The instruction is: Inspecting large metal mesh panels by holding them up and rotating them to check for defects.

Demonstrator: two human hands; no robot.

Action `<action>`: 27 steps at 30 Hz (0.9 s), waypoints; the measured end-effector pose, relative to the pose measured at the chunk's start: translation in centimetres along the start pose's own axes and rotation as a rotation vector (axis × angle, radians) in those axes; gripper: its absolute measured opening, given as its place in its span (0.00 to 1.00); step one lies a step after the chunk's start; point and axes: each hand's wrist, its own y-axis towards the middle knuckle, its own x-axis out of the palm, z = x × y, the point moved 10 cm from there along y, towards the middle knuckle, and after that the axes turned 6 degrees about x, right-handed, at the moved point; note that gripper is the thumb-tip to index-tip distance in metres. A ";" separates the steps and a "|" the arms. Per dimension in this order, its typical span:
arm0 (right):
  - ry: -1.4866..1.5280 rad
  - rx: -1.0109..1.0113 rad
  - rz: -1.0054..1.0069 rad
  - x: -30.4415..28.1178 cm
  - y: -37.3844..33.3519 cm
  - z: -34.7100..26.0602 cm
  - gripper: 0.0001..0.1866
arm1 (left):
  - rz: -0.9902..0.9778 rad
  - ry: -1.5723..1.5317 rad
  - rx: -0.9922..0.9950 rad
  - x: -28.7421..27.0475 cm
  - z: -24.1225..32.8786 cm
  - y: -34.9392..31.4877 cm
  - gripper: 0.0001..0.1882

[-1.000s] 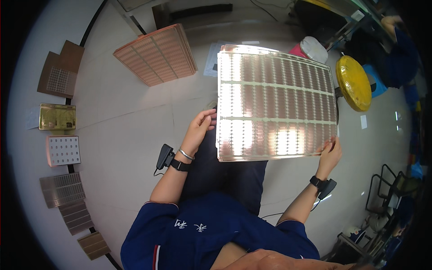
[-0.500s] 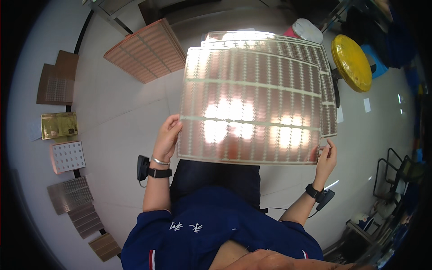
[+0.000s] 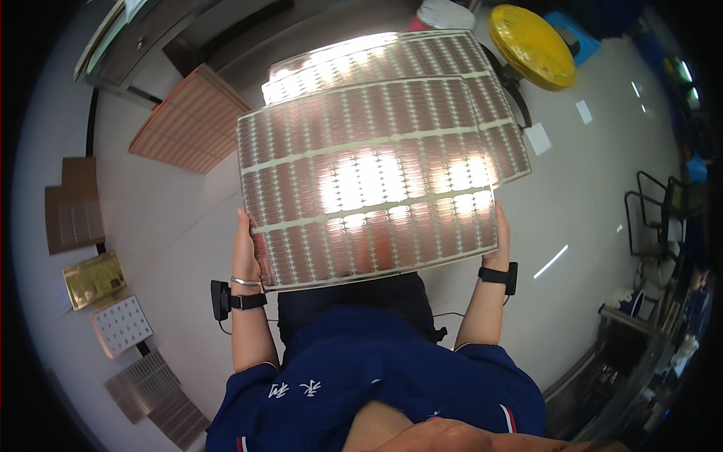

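Glossy copper-coloured rectangular panel [image 3: 365,184], held by opposite edges
Clamped between left hand [image 3: 244,248] and right hand [image 3: 501,235], presumably for even support; overlaps matching pale-lined copper-coloured panel [image 3: 437,56] behind.

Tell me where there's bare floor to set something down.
Floor shows bare between the right hand and the black chair, and between the left hand and the spotted board. It's crowded around the yellow stool and along the left wall.
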 end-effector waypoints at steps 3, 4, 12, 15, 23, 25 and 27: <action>0.191 0.057 -0.041 1.8 -1.4 -0.3 0.22 | -0.026 0.041 0.040 -0.1 0.1 0.4 0.27; 0.195 0.061 -0.039 2.0 -1.8 -0.5 0.22 | -0.024 0.049 0.050 0.1 0.3 0.3 0.27; 0.228 -0.054 -0.127 4.6 -3.8 -3.3 0.25 | 0.008 -0.020 0.088 -0.9 0.0 1.2 0.26; 0.214 -0.094 -0.137 4.3 -3.6 -3.3 0.24 | 0.038 0.064 0.126 -1.7 0.7 1.2 0.25; -0.038 -0.237 -0.287 2.7 -3.8 -5.9 0.18 | -0.074 -0.023 0.273 1.5 4.2 -0.9 0.27; -0.066 -0.244 -0.235 1.7 -3.6 -6.4 0.15 | -0.126 -0.021 0.301 2.5 5.1 -1.4 0.25; -0.247 -0.322 -0.241 2.4 -3.4 -7.1 0.11 | -0.116 -0.024 0.343 2.3 5.7 -1.5 0.24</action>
